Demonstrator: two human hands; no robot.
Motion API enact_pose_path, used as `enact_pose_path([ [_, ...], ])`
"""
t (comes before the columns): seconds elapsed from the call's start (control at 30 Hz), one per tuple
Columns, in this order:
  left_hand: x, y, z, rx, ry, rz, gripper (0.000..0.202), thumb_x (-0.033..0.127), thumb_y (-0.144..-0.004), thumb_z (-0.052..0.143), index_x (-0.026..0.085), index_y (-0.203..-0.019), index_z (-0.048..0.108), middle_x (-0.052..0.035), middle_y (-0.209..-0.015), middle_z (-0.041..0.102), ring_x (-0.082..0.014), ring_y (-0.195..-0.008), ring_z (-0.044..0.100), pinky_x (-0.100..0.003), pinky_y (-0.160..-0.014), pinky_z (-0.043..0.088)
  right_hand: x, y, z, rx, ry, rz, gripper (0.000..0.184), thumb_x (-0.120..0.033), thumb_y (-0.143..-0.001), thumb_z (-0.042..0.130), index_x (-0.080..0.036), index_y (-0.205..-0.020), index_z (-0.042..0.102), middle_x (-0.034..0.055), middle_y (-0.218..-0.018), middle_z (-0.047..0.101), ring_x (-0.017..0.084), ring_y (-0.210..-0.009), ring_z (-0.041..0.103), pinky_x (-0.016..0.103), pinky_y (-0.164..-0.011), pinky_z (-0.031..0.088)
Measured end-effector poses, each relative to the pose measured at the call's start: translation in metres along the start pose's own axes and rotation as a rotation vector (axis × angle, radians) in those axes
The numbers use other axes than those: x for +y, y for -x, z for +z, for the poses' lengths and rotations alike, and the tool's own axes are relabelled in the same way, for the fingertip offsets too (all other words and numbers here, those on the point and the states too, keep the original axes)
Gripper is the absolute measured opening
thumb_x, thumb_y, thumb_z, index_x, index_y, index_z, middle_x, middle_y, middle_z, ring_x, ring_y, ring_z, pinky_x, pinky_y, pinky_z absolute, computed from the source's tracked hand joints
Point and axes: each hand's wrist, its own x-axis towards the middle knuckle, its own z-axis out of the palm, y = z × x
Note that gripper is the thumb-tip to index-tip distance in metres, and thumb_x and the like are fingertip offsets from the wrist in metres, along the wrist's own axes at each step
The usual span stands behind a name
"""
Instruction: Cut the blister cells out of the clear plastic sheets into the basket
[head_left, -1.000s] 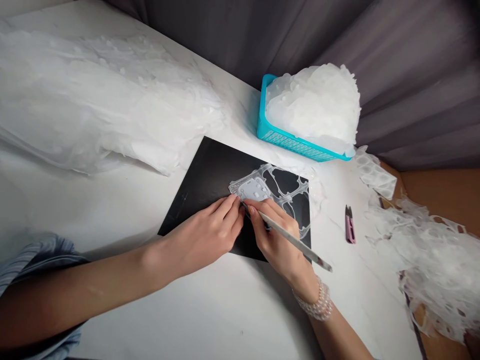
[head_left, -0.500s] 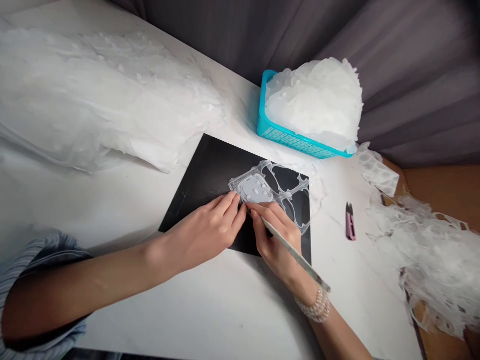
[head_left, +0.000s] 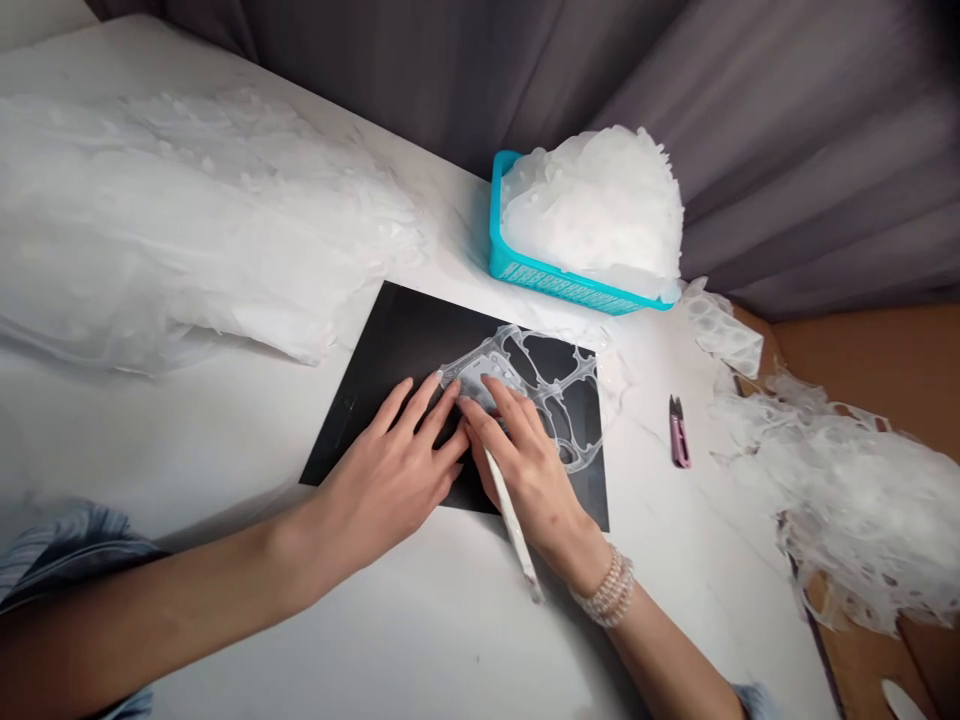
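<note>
A black mat (head_left: 390,340) lies on the white table. On it rests a translucent plastic sheet (head_left: 555,385) with cut-out holes. My left hand (head_left: 397,470) lies flat on the mat, its fingers spread, its fingertips touching the sheet's left end. My right hand (head_left: 525,460) presses its fingers on the same end of the sheet. It also holds a thin silver blade tool (head_left: 514,530), which points back toward my wrist. A bead bracelet (head_left: 604,595) is on my right wrist.
A turquoise basket (head_left: 547,275) heaped with white plastic pieces stands behind the mat. A large pile of translucent sheets (head_left: 180,230) fills the left. Purple snips (head_left: 679,435) lie to the right, near scrap plastic webbing (head_left: 847,510). Grey curtain hangs behind.
My left hand has opened from curled fingers to flat and spread. My right hand has moved its fingers onto the sheet, and the blade tool has swung down toward my wrist.
</note>
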Motion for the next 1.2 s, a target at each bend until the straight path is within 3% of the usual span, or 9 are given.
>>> enact_pose_path([
  [0.1,0.001,0.000,0.001,-0.011,0.002,0.005,0.048,0.035,-0.098,0.042,0.006,-0.134,0.055,-0.0251,-0.147,0.045,-0.0381,-0.139,0.039,-0.057,-0.114,0.030,0.000,-0.002,-0.002,-0.061,-0.013,-0.015,0.039,-0.009,-0.096,0.042,-0.007,-0.133,0.052,0.0230,-0.133,0.058,0.032,-0.130,0.050,0.051,-0.101,0.050],
  [0.37,0.002,0.001,0.006,0.051,0.002,0.005,0.055,0.039,-0.098,0.038,0.001,-0.132,0.057,-0.0244,-0.144,0.049,-0.0357,-0.136,0.044,-0.052,-0.112,0.037,-0.001,-0.012,-0.015,-0.167,0.105,-0.105,0.038,-0.010,-0.098,0.039,-0.003,-0.131,0.056,0.0245,-0.128,0.062,0.033,-0.121,0.059,0.047,-0.095,0.054],
  [0.7,0.003,0.001,0.009,0.065,-0.038,0.024,0.051,0.034,-0.097,0.041,0.001,-0.134,0.055,-0.0284,-0.143,0.049,-0.0386,-0.135,0.045,-0.053,-0.111,0.037,0.002,-0.012,-0.013,-0.135,0.043,-0.072,0.037,-0.011,-0.098,0.040,-0.006,-0.130,0.057,0.0227,-0.126,0.065,0.031,-0.119,0.060,0.048,-0.094,0.055],
  [0.87,0.004,0.002,0.010,0.040,-0.026,0.014,0.053,0.039,-0.095,0.046,0.002,-0.132,0.057,-0.0294,-0.144,0.047,-0.0398,-0.136,0.043,-0.053,-0.111,0.037,-0.005,-0.011,-0.009,-0.114,0.080,-0.109,0.036,-0.011,-0.097,0.042,-0.004,-0.128,0.058,0.0216,-0.122,0.066,0.030,-0.119,0.061,0.051,-0.108,0.045],
  [0.97,0.004,0.002,0.009,0.014,-0.037,0.024,0.058,0.042,-0.094,0.049,0.001,-0.133,0.056,-0.0312,-0.144,0.046,-0.0415,-0.137,0.042,-0.055,-0.112,0.035,-0.006,-0.014,-0.005,-0.110,-0.075,-0.098,0.036,-0.010,-0.095,0.046,-0.002,-0.128,0.058,0.0243,-0.124,0.065,0.031,-0.122,0.059,0.048,-0.106,0.048],
  [1.03,0.003,0.001,0.007,-0.001,-0.049,0.044,0.059,0.043,-0.094,0.049,0.000,-0.133,0.055,-0.0328,-0.143,0.045,-0.0430,-0.136,0.041,-0.056,-0.112,0.035,0.013,-0.016,-0.009,-0.059,-0.315,0.002,0.034,-0.013,-0.096,0.048,-0.008,-0.127,0.060,0.0201,-0.124,0.066,0.027,-0.117,0.064,0.042,-0.102,0.053],
  [1.07,0.002,0.001,0.005,-0.007,-0.058,0.057,0.059,0.043,-0.094,0.048,-0.001,-0.134,0.055,-0.0336,-0.143,0.045,-0.0435,-0.136,0.041,-0.056,-0.111,0.035,0.032,-0.016,-0.014,0.003,-0.473,0.121,0.031,-0.015,-0.096,0.049,-0.012,-0.124,0.062,0.0167,-0.122,0.067,0.024,-0.112,0.067,0.039,-0.099,0.055],
  [1.17,0.001,0.000,0.001,-0.022,-0.087,0.088,0.059,0.041,-0.096,0.045,-0.002,-0.135,0.052,-0.0347,-0.143,0.044,-0.0438,-0.137,0.041,-0.054,-0.110,0.038,0.115,-0.004,-0.048,0.276,-0.903,0.640,0.024,-0.025,-0.096,0.051,-0.015,-0.108,0.069,0.0105,-0.103,0.074,0.020,-0.093,0.074,0.031,-0.084,0.057],
  [1.2,0.000,-0.001,0.001,-0.025,-0.096,0.090,0.059,0.041,-0.096,0.044,-0.003,-0.136,0.052,-0.0347,-0.143,0.045,-0.0437,-0.137,0.040,-0.053,-0.110,0.038,0.145,0.006,-0.063,0.331,-0.918,0.708,0.026,-0.026,-0.097,0.049,-0.013,-0.098,0.071,0.0102,-0.090,0.075,0.020,-0.087,0.075,0.030,-0.079,0.057],
])
